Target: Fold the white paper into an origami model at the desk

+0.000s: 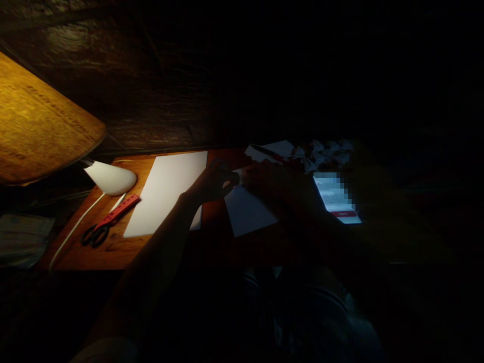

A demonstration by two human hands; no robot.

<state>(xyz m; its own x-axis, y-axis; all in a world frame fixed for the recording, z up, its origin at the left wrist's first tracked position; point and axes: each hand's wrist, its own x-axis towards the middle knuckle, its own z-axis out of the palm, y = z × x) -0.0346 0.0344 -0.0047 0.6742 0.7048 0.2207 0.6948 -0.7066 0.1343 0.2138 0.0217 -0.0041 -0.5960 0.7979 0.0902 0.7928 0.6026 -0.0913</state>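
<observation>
A small white sheet of paper (249, 214) lies on the wooden table between my two hands. At its far left edge is my left hand (214, 182), with thumb and forefinger closed together on the paper. My right hand (266, 179) is in deep shadow over the far edge of the same sheet, its fingertips bent and pressed to the paper close to the left ones. Under my left wrist and forearm, a stack of white paper (166, 189) lies flat. Shadow hides most of the right fingers and palm.
A white lamp base (111, 177) with a lit shade (45, 126) stands left. Near it lie black-handled scissors (100, 234) and a red strip (119, 209). At right are a lit phone or tablet (335, 194) and, behind, several crumpled or folded white paper pieces (321, 151).
</observation>
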